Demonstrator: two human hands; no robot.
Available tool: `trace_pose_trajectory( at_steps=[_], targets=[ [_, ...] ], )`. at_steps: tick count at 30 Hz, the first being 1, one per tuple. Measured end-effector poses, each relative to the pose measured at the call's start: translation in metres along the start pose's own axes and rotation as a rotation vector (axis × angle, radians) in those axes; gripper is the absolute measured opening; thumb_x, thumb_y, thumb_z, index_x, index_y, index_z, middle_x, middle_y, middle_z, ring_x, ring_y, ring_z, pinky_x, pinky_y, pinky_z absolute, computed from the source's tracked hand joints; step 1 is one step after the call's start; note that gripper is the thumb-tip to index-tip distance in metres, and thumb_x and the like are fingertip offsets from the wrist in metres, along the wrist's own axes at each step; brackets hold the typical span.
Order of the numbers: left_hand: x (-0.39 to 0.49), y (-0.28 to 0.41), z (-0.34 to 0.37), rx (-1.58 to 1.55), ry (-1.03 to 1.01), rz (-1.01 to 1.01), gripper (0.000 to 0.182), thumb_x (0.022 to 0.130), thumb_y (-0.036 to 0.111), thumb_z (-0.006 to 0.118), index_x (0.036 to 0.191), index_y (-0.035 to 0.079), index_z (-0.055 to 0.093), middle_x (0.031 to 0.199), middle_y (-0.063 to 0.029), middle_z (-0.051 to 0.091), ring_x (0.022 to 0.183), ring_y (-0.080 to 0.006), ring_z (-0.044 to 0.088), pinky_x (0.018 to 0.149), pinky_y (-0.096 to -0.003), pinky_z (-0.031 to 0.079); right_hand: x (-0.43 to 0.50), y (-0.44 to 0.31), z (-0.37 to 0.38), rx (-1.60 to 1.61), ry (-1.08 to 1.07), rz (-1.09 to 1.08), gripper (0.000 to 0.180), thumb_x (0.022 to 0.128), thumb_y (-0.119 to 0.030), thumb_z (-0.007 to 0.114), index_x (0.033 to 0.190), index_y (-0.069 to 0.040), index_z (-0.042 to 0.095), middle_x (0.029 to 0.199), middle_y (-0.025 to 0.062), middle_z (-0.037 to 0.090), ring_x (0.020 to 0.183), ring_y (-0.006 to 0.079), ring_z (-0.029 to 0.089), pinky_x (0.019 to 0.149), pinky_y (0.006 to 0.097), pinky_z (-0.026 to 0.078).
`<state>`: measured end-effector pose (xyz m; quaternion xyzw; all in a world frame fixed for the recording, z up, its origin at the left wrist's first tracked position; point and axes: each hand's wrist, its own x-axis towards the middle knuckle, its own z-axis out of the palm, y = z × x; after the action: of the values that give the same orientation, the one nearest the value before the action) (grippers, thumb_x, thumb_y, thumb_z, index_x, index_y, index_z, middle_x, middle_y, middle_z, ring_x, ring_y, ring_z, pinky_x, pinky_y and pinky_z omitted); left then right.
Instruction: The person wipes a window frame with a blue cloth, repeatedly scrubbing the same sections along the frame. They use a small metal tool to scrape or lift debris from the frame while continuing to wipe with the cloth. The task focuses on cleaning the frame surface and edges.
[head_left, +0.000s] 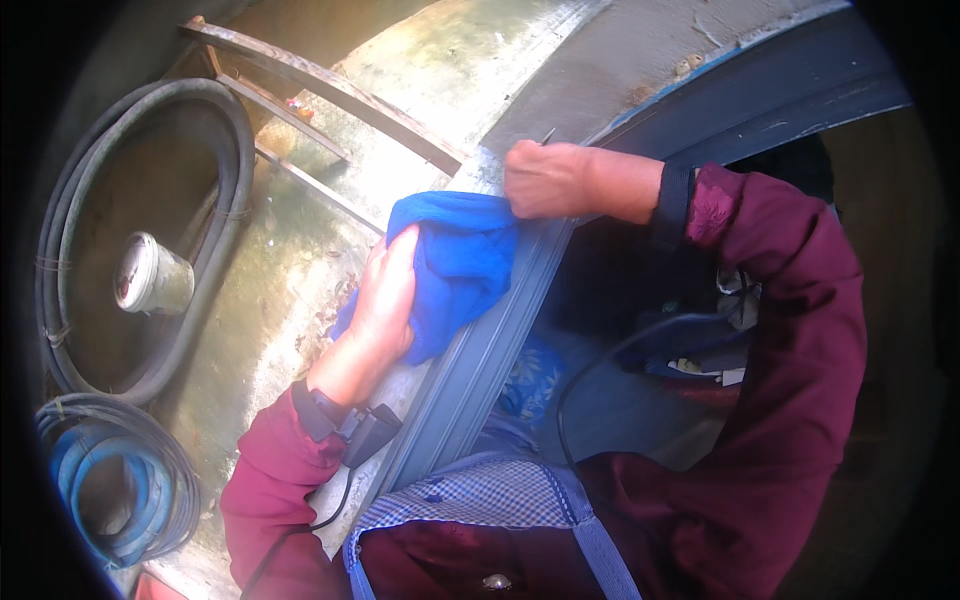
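A crumpled blue cloth (469, 262) lies over the edge of the grey window or door frame (480, 352) and the pale concrete ledge beside it. My left hand (386, 292) grips the cloth from its left side, the thumb along its upper edge. My right hand (551, 180) is closed in a fist at the cloth's upper right corner. From the top of that fist sticks a thin dark pointed tip (549, 136); the rest of it is hidden in the hand. Whether the right fingers also pinch the cloth is not visible.
A wooden frame (322, 79) leans at the upper left. Coiled grey hose (244, 150), a dirty white bucket (169, 281) and blue coiled tubing (67, 480) are at left. A black cable (562, 405) hangs before my checked apron (480, 491).
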<state>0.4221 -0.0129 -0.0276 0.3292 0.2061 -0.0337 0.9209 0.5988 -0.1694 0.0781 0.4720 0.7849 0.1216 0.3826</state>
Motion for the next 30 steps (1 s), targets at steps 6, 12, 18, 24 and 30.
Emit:
trace_pose_trajectory(
  at_steps=[6,12,18,24,30],
  targets=[
    [-0.004,0.009,-0.003,-0.112,-0.018,-0.014,0.031,0.106,0.02,0.046,0.122,-0.001,0.061,0.111,-0.0116,0.068,0.097,-0.0198,0.068,0.086,-0.0335,0.057,-0.004,0.01,0.005,0.132,0.062,-0.027,0.015,0.07,-0.019,0.066,0.055,-0.018,0.064,0.057,-0.0027,0.06,0.058,0.0179,0.062,0.052,0.0328,0.037],
    [-0.002,0.018,-0.007,-0.158,0.014,-0.007,0.028,0.105,0.018,0.048,0.118,-0.001,0.063,0.108,-0.0114,0.069,0.094,-0.0207,0.068,0.084,-0.0341,0.057,0.0,0.006,-0.002,0.264,-0.01,-0.041,0.018,0.074,-0.02,0.065,0.058,-0.014,0.071,0.06,0.0046,0.065,0.061,0.0242,0.067,0.054,0.0348,0.046],
    [0.002,0.025,-0.012,-0.205,0.034,0.009,0.028,0.104,0.019,0.05,0.112,-0.003,0.064,0.101,-0.012,0.07,0.09,-0.0219,0.069,0.081,-0.0347,0.057,0.01,-0.003,-0.018,0.261,-0.077,-0.07,0.015,0.073,-0.018,0.067,0.059,-0.014,0.071,0.06,0.0061,0.066,0.062,0.0246,0.069,0.053,0.0345,0.047],
    [0.001,0.022,-0.013,-0.123,0.044,0.005,0.026,0.104,0.017,0.049,0.111,-0.003,0.065,0.103,-0.0117,0.07,0.087,-0.0201,0.068,0.077,-0.0353,0.058,0.009,0.005,-0.015,0.402,-0.104,0.04,0.013,0.073,-0.017,0.066,0.062,-0.014,0.071,0.063,0.0073,0.067,0.063,0.0262,0.069,0.051,0.0355,0.045],
    [-0.003,0.014,-0.007,0.006,-0.097,-0.035,0.028,0.104,0.016,0.048,0.114,-0.004,0.064,0.104,-0.0115,0.07,0.089,-0.0179,0.068,0.08,-0.0332,0.057,0.007,-0.012,-0.008,0.093,-0.254,0.019,0.012,0.074,-0.018,0.069,0.061,-0.02,0.071,0.063,-0.0035,0.066,0.06,0.017,0.065,0.048,0.0298,0.036]
  ],
)
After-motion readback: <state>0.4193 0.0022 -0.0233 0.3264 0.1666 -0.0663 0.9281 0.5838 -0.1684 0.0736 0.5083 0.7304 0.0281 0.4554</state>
